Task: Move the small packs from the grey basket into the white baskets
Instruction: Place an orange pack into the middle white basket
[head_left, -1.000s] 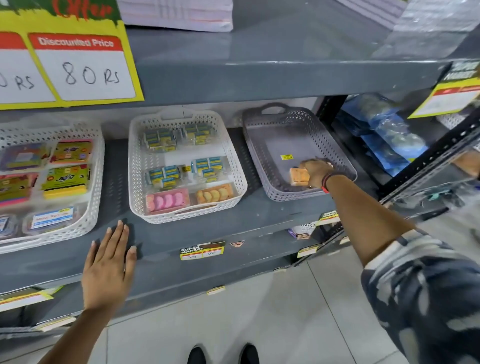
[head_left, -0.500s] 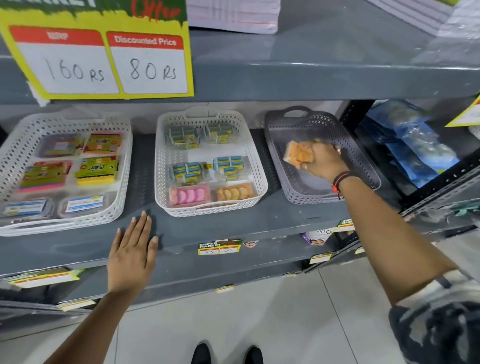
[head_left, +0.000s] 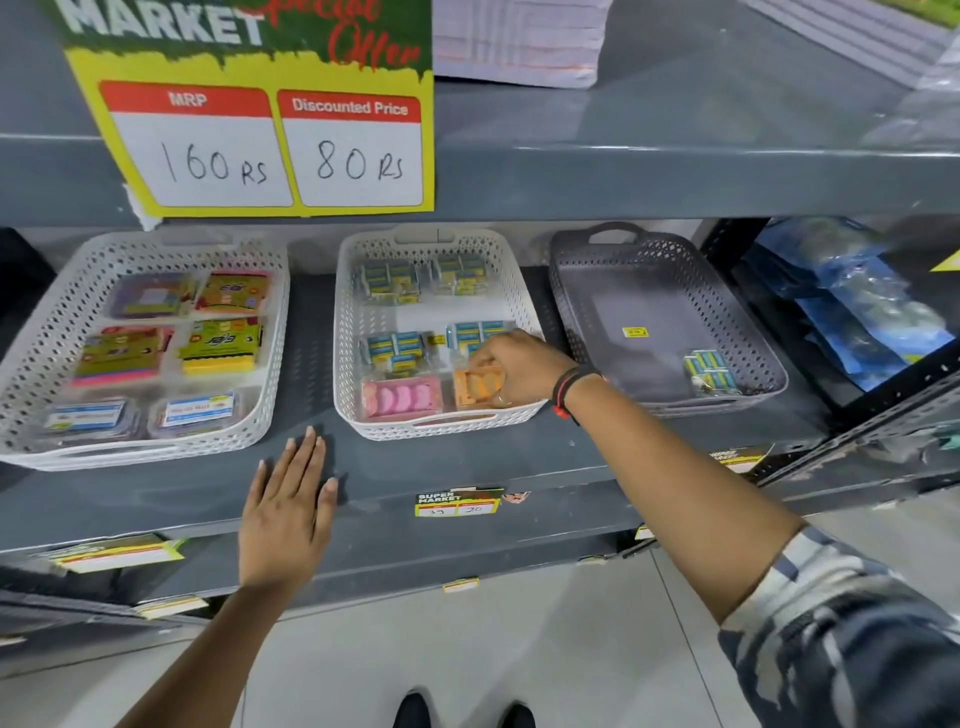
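The grey basket (head_left: 576, 291) stands on the right of the grey shelf and holds one blue-and-yellow small pack (head_left: 710, 370) in its near right corner. The middle white basket (head_left: 345, 332) holds several blue packs, a pink pack (head_left: 401, 398) and orange packs. My right hand (head_left: 519, 370) is inside this basket at its near right corner, shut on an orange pack (head_left: 477, 387) that sits low over the orange pack there. My left hand (head_left: 288, 504) lies flat on the shelf front, fingers apart, holding nothing. The left white basket (head_left: 270, 358) holds several colourful packs.
A yellow price sign (head_left: 260, 145) hangs from the upper shelf edge. Blue plastic-wrapped goods (head_left: 852, 306) fill the black rack to the right. Price tags (head_left: 457, 503) line the shelf front. Stacked paper (head_left: 519, 41) sits on the top shelf. My shoes show on the tiled floor.
My right hand carried the orange pack left, out of the grey basket and down into the middle white basket. The view shifted right; my left hand stayed on the shelf.
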